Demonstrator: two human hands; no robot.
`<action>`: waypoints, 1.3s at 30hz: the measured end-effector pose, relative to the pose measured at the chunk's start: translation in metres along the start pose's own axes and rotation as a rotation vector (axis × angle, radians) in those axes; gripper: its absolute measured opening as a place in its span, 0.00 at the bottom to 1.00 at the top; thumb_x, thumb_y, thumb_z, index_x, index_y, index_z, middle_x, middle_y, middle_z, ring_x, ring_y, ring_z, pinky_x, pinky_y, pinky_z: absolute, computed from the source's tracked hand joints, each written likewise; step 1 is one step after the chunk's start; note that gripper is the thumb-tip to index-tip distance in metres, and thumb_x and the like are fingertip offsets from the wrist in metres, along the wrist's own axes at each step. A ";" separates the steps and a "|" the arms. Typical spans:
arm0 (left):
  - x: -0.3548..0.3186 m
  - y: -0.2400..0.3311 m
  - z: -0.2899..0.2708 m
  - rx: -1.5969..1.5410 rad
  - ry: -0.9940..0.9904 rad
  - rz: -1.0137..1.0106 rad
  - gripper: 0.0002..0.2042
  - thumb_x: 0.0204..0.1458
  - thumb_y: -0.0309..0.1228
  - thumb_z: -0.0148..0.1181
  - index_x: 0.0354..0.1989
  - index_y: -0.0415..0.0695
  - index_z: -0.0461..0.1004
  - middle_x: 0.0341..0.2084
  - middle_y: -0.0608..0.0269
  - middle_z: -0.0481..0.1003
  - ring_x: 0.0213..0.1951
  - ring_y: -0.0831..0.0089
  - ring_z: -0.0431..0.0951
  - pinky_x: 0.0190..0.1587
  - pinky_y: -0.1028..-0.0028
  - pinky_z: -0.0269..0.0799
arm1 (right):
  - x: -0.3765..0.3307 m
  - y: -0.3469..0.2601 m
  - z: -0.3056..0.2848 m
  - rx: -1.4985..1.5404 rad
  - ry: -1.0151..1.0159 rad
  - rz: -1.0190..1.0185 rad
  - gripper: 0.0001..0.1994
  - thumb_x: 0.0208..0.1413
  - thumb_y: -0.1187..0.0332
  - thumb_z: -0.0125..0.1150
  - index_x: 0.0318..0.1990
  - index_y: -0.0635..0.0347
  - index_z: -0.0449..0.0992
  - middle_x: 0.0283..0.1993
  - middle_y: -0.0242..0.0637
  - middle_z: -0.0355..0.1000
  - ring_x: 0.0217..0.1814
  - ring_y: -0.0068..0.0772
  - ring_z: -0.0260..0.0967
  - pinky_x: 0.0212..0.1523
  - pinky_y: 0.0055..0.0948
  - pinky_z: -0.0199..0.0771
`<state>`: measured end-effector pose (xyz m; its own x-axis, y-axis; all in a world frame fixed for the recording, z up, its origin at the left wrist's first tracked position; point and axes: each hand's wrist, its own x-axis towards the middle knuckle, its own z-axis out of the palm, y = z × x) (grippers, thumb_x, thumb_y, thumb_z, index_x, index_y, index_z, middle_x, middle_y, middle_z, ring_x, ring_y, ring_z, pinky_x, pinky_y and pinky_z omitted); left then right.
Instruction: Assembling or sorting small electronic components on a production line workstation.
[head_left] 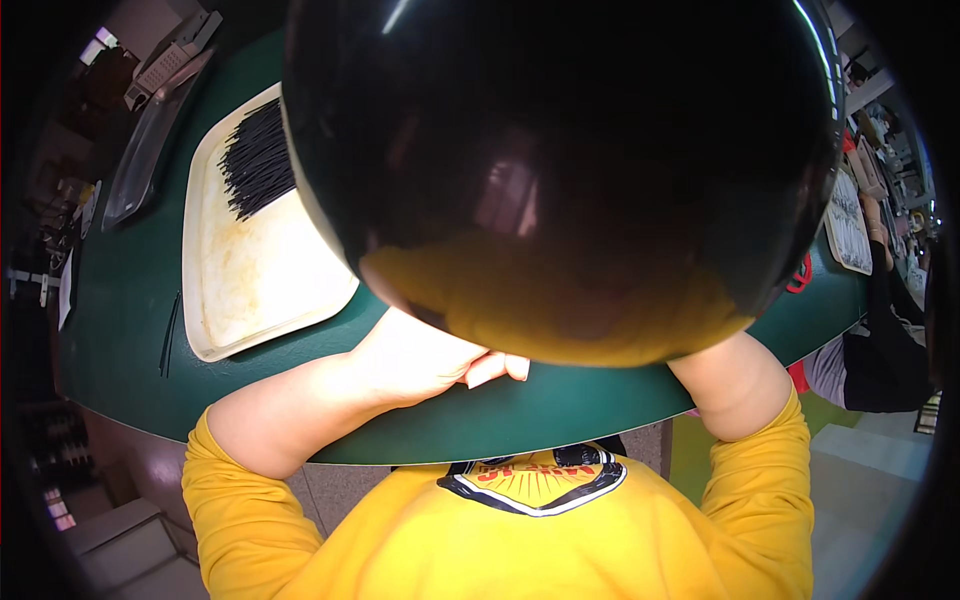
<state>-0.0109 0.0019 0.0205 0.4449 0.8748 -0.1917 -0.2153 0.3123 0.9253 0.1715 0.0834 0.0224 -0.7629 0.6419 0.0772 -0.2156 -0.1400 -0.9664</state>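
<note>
- Left hand [425, 355] curled loosely, holding nothing visible, resting on green counter [130, 330].
- Right hand hidden behind black bowl [560, 170]; grip impossible to tell.
- Could tip bowl onto tray [250, 290] just beyond.

One black bowl [560, 150], one cream tray [250, 290], one pile of black sticks [258, 160], one clear tray [145, 150], two loose sticks [170, 335].

A glossy black dome [560, 150] hides the right hand, most of the left hand [430, 355], and the tray's [250, 290] right side.
</note>
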 end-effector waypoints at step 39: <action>0.001 0.003 -0.001 -0.552 0.007 -0.016 0.09 0.54 0.31 0.47 0.33 0.38 0.68 0.12 0.66 0.65 0.10 0.83 0.59 0.12 0.84 0.53 | 0.004 0.010 -0.006 0.249 0.047 -0.009 0.06 0.52 0.73 0.52 0.35 0.65 0.71 0.23 0.34 0.68 0.21 0.13 0.59 0.20 0.13 0.56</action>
<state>-0.0119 0.0036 0.0228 0.4464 0.8702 -0.2087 -0.6329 0.4719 0.6138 0.1699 0.0885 0.0114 -0.7326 0.6773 0.0681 -0.3699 -0.3121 -0.8751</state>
